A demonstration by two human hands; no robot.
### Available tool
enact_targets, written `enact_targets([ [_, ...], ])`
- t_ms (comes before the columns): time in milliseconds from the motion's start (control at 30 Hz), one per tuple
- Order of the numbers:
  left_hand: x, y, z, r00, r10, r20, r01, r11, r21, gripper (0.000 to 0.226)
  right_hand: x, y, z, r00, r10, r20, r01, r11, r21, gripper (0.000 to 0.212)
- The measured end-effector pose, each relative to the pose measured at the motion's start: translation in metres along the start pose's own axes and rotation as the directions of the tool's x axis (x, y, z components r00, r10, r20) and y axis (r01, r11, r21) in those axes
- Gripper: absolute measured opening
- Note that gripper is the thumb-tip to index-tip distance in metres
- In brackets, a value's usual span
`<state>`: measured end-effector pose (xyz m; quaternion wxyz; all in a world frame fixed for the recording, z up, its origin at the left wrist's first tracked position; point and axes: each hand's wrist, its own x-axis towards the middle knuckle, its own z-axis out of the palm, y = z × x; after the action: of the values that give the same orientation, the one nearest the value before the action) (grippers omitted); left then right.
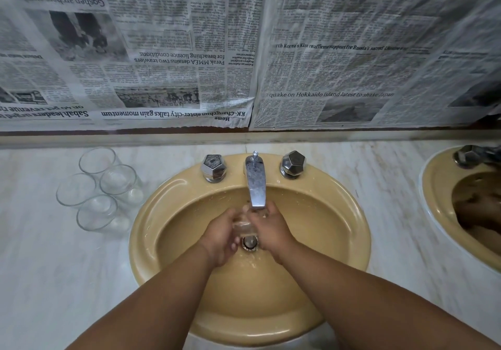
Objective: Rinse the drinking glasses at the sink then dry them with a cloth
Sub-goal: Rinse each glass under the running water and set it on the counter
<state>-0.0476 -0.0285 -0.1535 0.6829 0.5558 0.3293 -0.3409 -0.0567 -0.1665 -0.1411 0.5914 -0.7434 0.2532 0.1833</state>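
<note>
A cluster of four empty glasses (108,186) stands upright on the pale marble surface (40,241), touching or nearly touching one another, just beside the left rim of the tan sink (146,241). At the back of the sink sits the left tap knob (213,167). Inside the basin, the left hand (221,237) curls its fingers around a clear drinking glass (244,226), held directly below the chrome spout (256,184) and above the drain (249,242). The right hand (271,227) wraps the same glass from the other side. Droplets speckle the basin. The right tap knob (293,163) follows, and a second sink (433,186) lies at the far right. Newspaper sheets (162,51) cover the wall behind.
</note>
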Motion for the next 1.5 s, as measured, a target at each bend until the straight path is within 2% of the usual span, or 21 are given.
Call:
enact_targets([
  [100,0.005,0.002,-0.001,0.99,-0.139,0.001,0.139,0.99,-0.033,0.025,-0.002,0.007,0.01,0.986,-0.164,-0.014,0.156,0.96,-0.232,0.039],
  [233,0.002,-0.005,0.002,0.949,0.294,-0.111,-0.278,0.951,0.137,0.022,-0.006,-0.012,0.006,0.957,0.274,0.093,-0.282,0.956,0.086,0.024],
  [300,0.003,-0.005,0.0,0.923,0.364,-0.128,-0.339,0.923,0.183,0.019,-0.006,-0.015,0.004,0.956,0.292,0.042,-0.293,0.956,0.011,0.037],
  [367,0.004,-0.004,-0.004,0.936,0.32,-0.147,-0.292,0.939,0.183,0.017,-0.004,-0.005,0.003,0.99,0.045,-0.131,-0.08,0.959,-0.271,0.047],
  [433,0.008,-0.004,-0.008,0.957,0.252,-0.145,-0.234,0.963,0.131,0.018,-0.008,0.0,0.001,0.986,-0.142,-0.086,0.104,0.932,-0.346,0.026],
  [500,0.01,-0.006,-0.011,0.98,0.178,-0.087,-0.177,0.984,0.013,0.027,-0.012,-0.001,-0.001,0.982,-0.076,0.171,0.099,0.987,-0.13,0.005],
  [600,0.006,-0.005,-0.013,0.997,0.062,0.047,-0.054,0.986,-0.159,0.037,-0.008,-0.003,-0.009,0.918,-0.007,0.398,0.009,1.0,-0.001,0.022],
  [700,0.003,0.005,-0.015,0.988,-0.078,0.135,0.114,0.953,-0.282,0.039,-0.004,-0.002,-0.018,0.869,-0.08,0.489,0.203,0.957,-0.205,0.043],
  [800,0.002,0.011,-0.011,0.987,-0.125,0.096,0.143,0.968,-0.208,0.036,-0.004,0.0,-0.015,0.832,-0.158,0.532,0.412,0.818,-0.401,0.058],
  [933,0.005,0.008,-0.005,0.997,-0.043,0.061,0.058,0.96,-0.273,0.024,-0.001,-0.006,-0.001,0.862,-0.015,0.507,0.077,0.992,-0.102,0.059],
  [967,0.006,0.008,-0.007,0.997,-0.029,0.071,0.049,0.952,-0.301,0.021,-0.002,-0.007,-0.002,0.849,-0.033,0.527,0.103,0.989,-0.105,0.059],
  [1033,0.006,0.011,-0.011,0.993,-0.059,0.099,0.085,0.953,-0.29,0.025,-0.001,-0.007,-0.008,0.813,-0.236,0.532,0.424,0.866,-0.264,0.063],
  [1100,0.005,0.017,-0.013,0.986,-0.121,0.114,0.143,0.967,-0.209,0.041,0.009,0.001,-0.016,0.627,-0.409,0.664,0.779,0.32,-0.539,0.063],
  [1133,0.004,0.019,-0.011,0.985,-0.136,0.105,0.152,0.973,-0.171,0.043,0.013,0.008,-0.018,0.583,-0.432,0.688,0.805,0.198,-0.559,0.061],
  [1167,0.004,0.02,-0.008,0.987,-0.131,0.094,0.145,0.977,-0.16,0.036,0.011,0.011,-0.015,0.596,-0.451,0.664,0.799,0.257,-0.543,0.059],
  [1267,0.005,0.015,-0.004,0.998,-0.05,0.04,0.057,0.978,-0.2,0.017,-0.001,-0.003,0.003,0.782,-0.317,0.537,0.525,0.799,-0.293,0.049],
  [1333,0.005,0.014,-0.006,0.997,-0.042,0.06,0.054,0.974,-0.221,0.02,-0.005,-0.003,0.003,0.781,-0.275,0.561,0.478,0.841,-0.253,0.052],
  [1367,0.003,0.016,-0.008,0.993,-0.063,0.097,0.083,0.971,-0.224,0.025,-0.003,-0.004,-0.002,0.73,-0.336,0.595,0.581,0.764,-0.281,0.049],
  [1433,0.003,0.019,-0.011,0.983,-0.128,0.135,0.152,0.971,-0.182,0.035,0.003,-0.002,-0.015,0.523,-0.468,0.712,0.852,0.258,-0.456,0.052],
  [1467,0.004,0.019,-0.01,0.982,-0.145,0.121,0.162,0.975,-0.152,0.036,0.009,0.003,-0.019,0.495,-0.471,0.73,0.849,0.086,-0.521,0.057],
  [1500,0.003,0.019,-0.007,0.983,-0.147,0.108,0.16,0.979,-0.126,0.034,0.011,0.007,-0.018,0.504,-0.467,0.726,0.847,0.105,-0.52,0.058],
])
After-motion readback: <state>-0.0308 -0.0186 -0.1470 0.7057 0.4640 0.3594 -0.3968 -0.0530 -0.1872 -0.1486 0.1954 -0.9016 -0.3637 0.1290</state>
